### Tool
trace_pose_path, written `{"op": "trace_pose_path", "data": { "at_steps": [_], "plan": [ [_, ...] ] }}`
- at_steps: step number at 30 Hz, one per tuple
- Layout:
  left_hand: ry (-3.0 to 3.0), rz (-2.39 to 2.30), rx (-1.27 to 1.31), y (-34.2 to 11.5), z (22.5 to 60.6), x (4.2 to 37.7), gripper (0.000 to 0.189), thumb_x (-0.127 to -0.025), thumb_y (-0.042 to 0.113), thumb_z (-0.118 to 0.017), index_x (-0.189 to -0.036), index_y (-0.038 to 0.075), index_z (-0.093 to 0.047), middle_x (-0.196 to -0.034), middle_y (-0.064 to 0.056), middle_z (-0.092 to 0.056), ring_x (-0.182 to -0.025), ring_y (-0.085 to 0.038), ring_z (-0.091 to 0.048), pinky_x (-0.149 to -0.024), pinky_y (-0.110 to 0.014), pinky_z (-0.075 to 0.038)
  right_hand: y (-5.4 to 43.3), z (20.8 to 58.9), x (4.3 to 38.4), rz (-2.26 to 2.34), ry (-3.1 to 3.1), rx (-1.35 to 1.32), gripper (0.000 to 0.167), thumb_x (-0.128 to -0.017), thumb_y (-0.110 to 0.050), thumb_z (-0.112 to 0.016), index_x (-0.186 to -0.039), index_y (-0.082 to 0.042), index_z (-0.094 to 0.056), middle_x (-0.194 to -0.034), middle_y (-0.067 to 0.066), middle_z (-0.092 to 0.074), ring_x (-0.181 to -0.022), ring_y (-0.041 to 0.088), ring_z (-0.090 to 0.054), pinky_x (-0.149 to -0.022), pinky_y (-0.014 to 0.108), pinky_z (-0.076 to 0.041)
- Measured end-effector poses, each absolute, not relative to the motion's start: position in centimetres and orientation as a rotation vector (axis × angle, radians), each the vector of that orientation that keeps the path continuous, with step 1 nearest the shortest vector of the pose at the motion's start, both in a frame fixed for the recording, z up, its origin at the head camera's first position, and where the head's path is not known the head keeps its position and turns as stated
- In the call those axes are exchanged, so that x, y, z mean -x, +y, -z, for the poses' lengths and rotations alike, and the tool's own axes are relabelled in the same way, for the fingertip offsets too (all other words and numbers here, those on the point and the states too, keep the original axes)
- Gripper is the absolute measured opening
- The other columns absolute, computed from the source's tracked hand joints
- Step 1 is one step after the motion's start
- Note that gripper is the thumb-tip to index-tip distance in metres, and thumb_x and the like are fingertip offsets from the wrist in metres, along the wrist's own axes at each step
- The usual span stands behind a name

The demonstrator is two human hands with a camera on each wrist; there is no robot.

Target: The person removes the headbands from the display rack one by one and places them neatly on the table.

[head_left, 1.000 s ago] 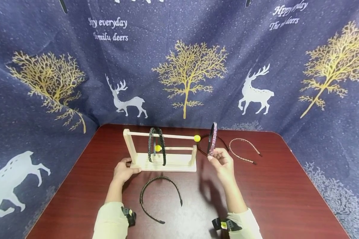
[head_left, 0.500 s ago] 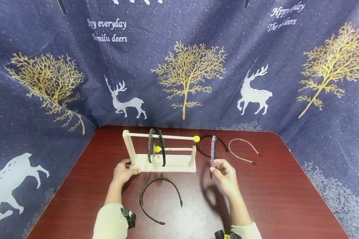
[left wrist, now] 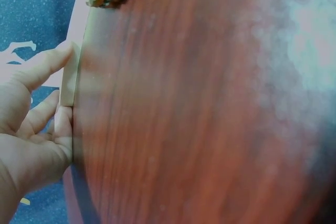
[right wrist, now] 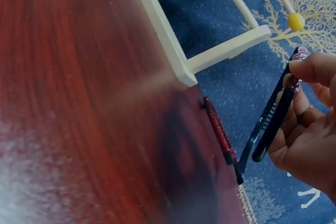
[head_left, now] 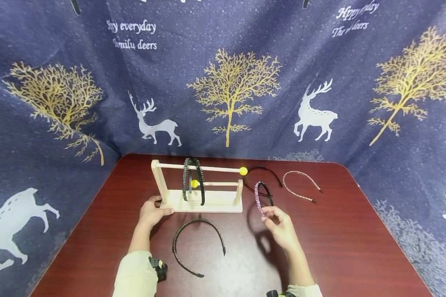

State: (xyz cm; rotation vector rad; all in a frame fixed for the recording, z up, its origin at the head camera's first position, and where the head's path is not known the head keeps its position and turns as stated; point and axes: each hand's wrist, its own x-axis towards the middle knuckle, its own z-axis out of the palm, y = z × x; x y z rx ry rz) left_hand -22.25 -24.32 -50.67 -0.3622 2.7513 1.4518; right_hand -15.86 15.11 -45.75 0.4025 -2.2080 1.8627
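My right hand (head_left: 280, 231) pinches a pink glittery headband (head_left: 257, 200) between thumb and fingers, over the table just right of a wooden headband stand (head_left: 221, 206). In the right wrist view its dark toothed inner side (right wrist: 270, 116) faces the stand. My left hand (head_left: 150, 213) grips the left end of the stand's base, thumb on the front edge, as the left wrist view shows closely. Two dark toothed headbands, one greyish (head_left: 185, 183) and one black (head_left: 202, 189), hang around the stand's upper rod (head_left: 223, 169). A yellow ball (head_left: 243, 171) caps that rod.
A black headband (head_left: 175, 241) lies on the red-brown table (head_left: 342, 231) in front of the stand. Behind the held headband lies a dark red one (head_left: 276, 176), with a braided light one (head_left: 289, 189) to its right. A blue printed cloth (head_left: 208, 24) hangs behind the table.
My right hand has brought the pink headband lower and nearer to me, turning it so its arch now leans left. My left hand has stayed on the stand's base.
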Motion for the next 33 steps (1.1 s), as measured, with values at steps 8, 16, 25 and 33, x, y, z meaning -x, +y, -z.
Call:
{"op": "trace_pose_path", "data": {
  "at_steps": [8, 16, 25, 33],
  "plan": [
    [2.758, -1.439, 0.350, -24.3, 50.5, 22.3, 0.072, -0.071, 0.020, -0.079, -0.130, -0.004, -0.045, -0.107, -0.022, -0.059, -0.096, -0.034, -0.053, -0.080, -0.045, -0.041, 16.7, 48.5, 17.0, -1.717, -2.460, -0.371, 0.022, -0.077, 0.012, -0.063, -0.096, 0.003, -0.066, -0.080, 0.012, -0.062, -0.071, 0.013, -0.056, -0.065, 0.026, -0.046],
    [2.760, -1.444, 0.347, -24.3, 50.1, 22.2, 0.072, -0.071, 0.020, -0.079, -0.129, -0.006, -0.045, -0.108, -0.024, -0.058, -0.097, -0.036, -0.053, -0.080, -0.046, -0.041, 17.2, 47.8, 17.7, -1.843, -2.698, -0.501, 0.020, -0.079, 0.011, -0.061, -0.099, 0.014, -0.061, -0.080, 0.023, -0.061, -0.068, 0.016, -0.056, -0.061, 0.027, -0.047],
    [2.755, -1.454, 0.353, -24.3, 50.4, 22.2, 0.072, -0.071, 0.019, -0.079, -0.129, -0.005, -0.045, -0.109, -0.024, -0.058, -0.098, -0.036, -0.053, -0.081, -0.046, -0.041, 17.6, 49.0, 19.5, -1.913, -2.776, -0.500, 0.020, -0.077, 0.012, -0.060, -0.097, 0.015, -0.062, -0.077, 0.021, -0.062, -0.061, 0.017, -0.055, -0.054, 0.028, -0.047],
    [2.744, -1.459, 0.350, -24.2, 50.3, 22.2, 0.071, -0.072, 0.019, -0.079, -0.130, -0.005, -0.045, -0.109, -0.024, -0.058, -0.098, -0.036, -0.052, -0.081, -0.046, -0.040, 17.7, 50.2, 20.5, -1.855, -2.791, -0.543, 0.020, -0.073, 0.007, -0.063, -0.092, 0.012, -0.065, -0.076, 0.015, -0.065, -0.061, 0.009, -0.055, -0.056, 0.025, -0.047]
  ]
}}
